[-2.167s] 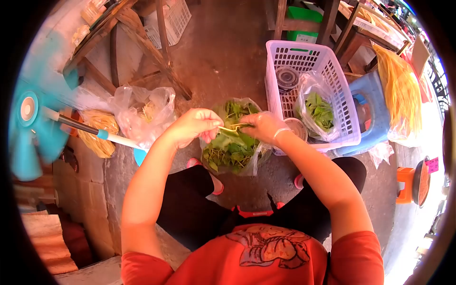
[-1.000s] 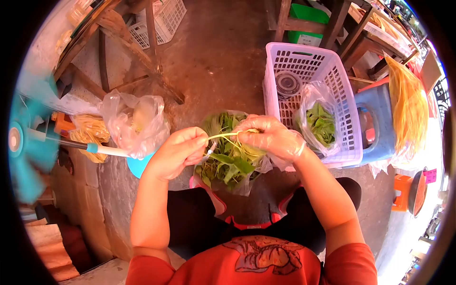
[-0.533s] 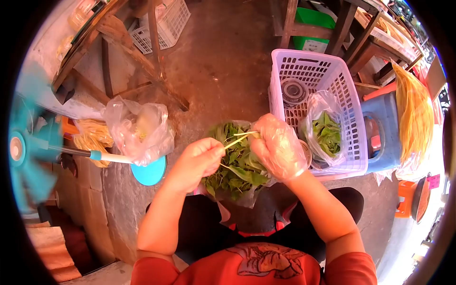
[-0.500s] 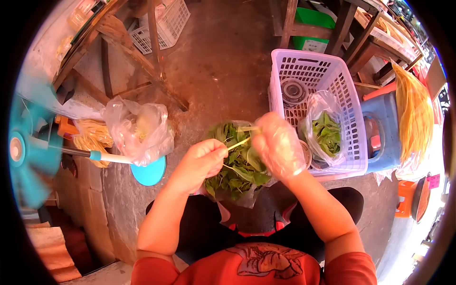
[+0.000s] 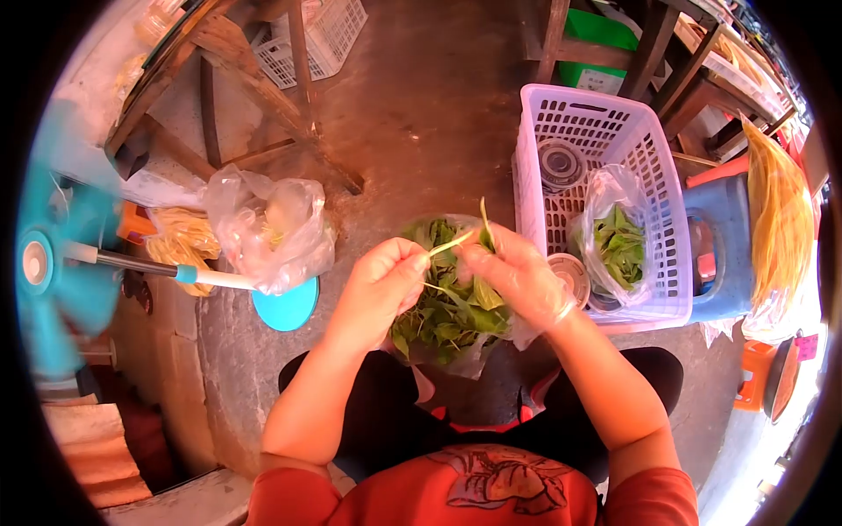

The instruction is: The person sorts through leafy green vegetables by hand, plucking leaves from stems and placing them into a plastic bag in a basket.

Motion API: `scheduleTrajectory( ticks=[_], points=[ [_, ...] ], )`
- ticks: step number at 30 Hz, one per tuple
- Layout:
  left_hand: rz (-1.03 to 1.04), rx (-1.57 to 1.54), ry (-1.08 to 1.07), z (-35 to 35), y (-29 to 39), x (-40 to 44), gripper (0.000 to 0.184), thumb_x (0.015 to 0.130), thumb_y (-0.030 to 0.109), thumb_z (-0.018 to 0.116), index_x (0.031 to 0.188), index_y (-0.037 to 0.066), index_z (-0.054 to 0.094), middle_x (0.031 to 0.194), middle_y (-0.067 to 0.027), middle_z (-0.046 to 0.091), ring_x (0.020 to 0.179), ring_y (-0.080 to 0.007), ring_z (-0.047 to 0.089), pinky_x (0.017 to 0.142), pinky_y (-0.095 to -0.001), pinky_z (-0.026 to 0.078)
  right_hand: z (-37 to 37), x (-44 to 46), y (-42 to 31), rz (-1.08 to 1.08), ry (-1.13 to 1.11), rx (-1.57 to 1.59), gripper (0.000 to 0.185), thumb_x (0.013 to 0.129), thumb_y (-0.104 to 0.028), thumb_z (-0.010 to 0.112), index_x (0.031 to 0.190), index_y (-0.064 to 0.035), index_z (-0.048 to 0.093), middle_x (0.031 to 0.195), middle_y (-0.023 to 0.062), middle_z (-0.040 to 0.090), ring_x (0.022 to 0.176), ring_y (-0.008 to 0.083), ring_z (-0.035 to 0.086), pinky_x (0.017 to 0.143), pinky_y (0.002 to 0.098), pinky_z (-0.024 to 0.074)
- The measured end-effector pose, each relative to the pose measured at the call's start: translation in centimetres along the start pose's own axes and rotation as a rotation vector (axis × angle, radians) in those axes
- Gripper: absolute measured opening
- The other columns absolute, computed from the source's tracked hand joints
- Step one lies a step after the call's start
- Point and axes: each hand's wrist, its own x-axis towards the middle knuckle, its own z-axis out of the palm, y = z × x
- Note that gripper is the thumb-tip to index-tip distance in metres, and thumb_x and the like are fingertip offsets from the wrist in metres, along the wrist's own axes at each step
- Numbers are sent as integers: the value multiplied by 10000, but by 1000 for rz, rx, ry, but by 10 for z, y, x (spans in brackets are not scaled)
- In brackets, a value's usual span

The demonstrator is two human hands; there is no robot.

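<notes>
My left hand [image 5: 386, 285] pinches a pale green stem [image 5: 451, 243] between thumb and fingertips. Close beside it, my right hand [image 5: 517, 272], in a thin clear plastic glove, grips a leafy green sprig [image 5: 485, 230] whose tip sticks up above the fingers. The two hands almost meet over a clear plastic bag of leafy greens [image 5: 447, 320], which sits between my knees. Both hands partly cover the bag's contents.
At right stands a lilac plastic basket [image 5: 680, 263] holding a bag of picked leaves [image 5: 620, 245] and round containers. A turquoise fan [image 5: 79, 263] blurs at left, near a plastic bag [image 5: 272, 228] above a blue round base [image 5: 287, 304]. Wooden table legs [image 5: 263, 96] rise behind.
My right hand has come from a blurred, raised position to beside the left, and a leafy sprig now shows in it. The whole view has shifted slightly.
</notes>
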Motion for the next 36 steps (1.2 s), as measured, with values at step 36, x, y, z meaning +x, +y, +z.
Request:
scheduleTrajectory(
  ticks=[36],
  points=[
    [-236,1443,-29,-129,-125,58,141,871,155,539,839,18,529,873,-179,566,824,-295,557,747,-411,445,-3,-14,57,390,-596,-1147,371,884,-290,483,1082,5,586,1027,195,642,928,347,631,823,418,497]
  ],
)
